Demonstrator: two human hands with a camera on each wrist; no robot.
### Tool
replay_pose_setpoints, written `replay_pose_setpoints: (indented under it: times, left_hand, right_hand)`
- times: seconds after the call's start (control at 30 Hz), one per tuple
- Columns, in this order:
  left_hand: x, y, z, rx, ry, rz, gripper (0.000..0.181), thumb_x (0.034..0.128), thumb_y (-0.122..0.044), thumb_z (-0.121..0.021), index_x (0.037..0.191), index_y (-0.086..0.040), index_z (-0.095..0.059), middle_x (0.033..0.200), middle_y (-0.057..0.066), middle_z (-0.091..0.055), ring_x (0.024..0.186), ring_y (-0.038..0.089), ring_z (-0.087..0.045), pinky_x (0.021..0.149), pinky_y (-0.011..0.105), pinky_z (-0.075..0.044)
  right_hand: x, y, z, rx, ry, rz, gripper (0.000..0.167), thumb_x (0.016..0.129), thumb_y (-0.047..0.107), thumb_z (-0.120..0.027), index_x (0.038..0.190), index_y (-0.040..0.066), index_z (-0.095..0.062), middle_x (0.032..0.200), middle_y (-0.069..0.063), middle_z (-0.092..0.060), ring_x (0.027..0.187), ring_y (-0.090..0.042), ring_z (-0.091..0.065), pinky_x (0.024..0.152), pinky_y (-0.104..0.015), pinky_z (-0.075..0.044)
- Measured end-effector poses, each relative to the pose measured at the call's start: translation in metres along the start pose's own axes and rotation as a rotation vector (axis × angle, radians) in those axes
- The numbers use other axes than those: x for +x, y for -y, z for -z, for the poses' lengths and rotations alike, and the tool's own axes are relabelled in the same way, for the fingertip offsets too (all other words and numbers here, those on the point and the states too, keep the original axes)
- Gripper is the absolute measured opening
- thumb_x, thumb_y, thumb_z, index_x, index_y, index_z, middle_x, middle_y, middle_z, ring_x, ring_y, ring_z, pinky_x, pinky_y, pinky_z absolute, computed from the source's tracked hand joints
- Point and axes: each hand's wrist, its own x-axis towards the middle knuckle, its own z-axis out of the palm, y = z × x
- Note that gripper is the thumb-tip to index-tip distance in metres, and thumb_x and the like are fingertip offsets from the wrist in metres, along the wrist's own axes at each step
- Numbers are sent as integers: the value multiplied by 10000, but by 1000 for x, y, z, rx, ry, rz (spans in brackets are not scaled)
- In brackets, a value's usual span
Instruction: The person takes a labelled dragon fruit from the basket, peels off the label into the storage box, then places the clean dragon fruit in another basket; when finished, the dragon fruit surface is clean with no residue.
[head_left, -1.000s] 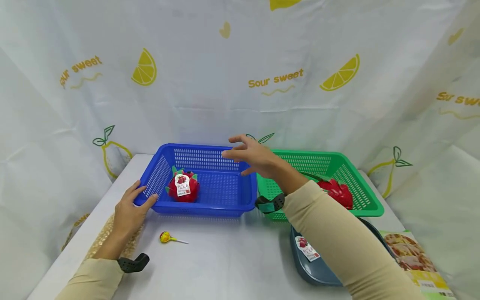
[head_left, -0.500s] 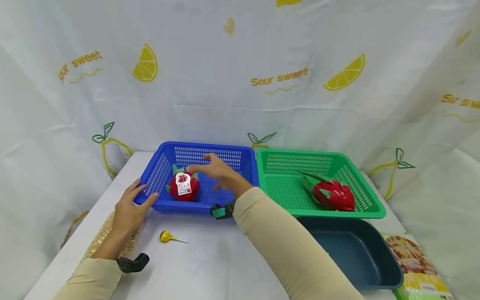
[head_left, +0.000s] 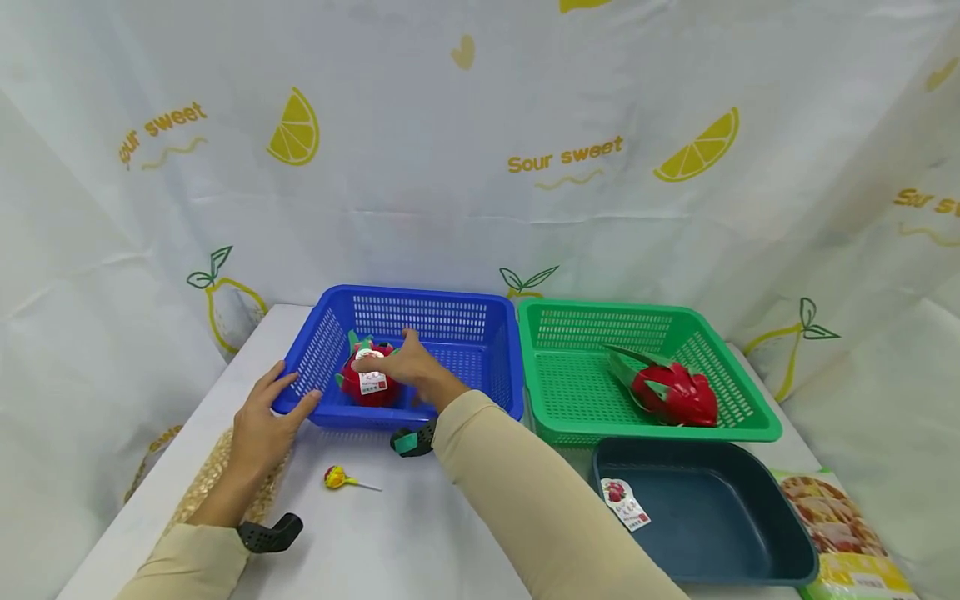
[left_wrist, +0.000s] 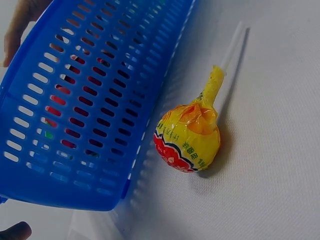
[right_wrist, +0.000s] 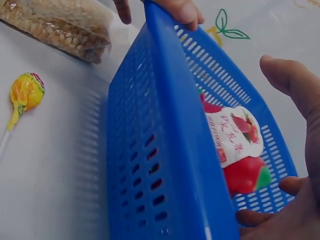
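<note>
My left hand (head_left: 258, 429) holds the near-left corner of a blue plastic basket (head_left: 420, 412), its thumb by the front wall and its fingers on the rim. A red dragon fruit (right_wrist: 245, 175) with green tips and a white label lies in the basket's left part. Over this fruit reaches my right hand (head_left: 412, 367); in the right wrist view its thumb and fingers are spread, with a gap to the fruit. A yellow-wrapped lollipop (left_wrist: 190, 137) lies on the table in front of the blue basket.
Beside the blue basket stands a green basket (head_left: 570, 392) holding another dragon fruit (head_left: 678, 396). A dark blue tray (head_left: 697, 517) with a label (head_left: 625, 504) sits in front of it. A printed food packet (head_left: 840, 525) is far right; a bag of grains (right_wrist: 70, 30) lies under the left forearm.
My right hand has come from above the join between the baskets, moving left and down to the dragon fruit in the blue one. The left hand keeps its place on the corner.
</note>
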Motion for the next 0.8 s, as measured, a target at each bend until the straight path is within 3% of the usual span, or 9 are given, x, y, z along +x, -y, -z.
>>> replay_pose_setpoints:
  times: [0.33, 0.6, 0.8]
  left_hand:
    - [2, 4, -3, -3, -20, -11, 634, 913, -366, -673, 1355, 56, -504, 1530, 171, -291, 1361, 450, -264, 984, 601, -324]
    - [0, 5, -5, 5, -25, -8, 650, 913, -407, -658, 1347, 55, -514, 1529, 165, -294, 1361, 448, -267, 985, 606, -321]
    - [0, 4, -4, -9, -31, -4, 648, 909, -401, -667, 1342, 57, -517, 1527, 163, -299, 1363, 444, -267, 996, 600, -315]
  right_hand:
    - [11, -4, -21, 37, -43, 15, 1048, 701, 372, -863, 1485, 116, -216, 1197, -160, -514, 1145, -359, -509, 951, -520, -438]
    - [14, -7, -32, -62, -101, -3, 1115, 676, 342, -886, 1495, 102, -168, 1194, -198, -516, 1124, -375, -519, 958, -502, -437]
    - [17, -9, -31, -35, -112, 35, 1020, 673, 214, -900, 1436, 99, -232, 1168, -174, -529, 1122, -355, -520, 981, -479, -421]
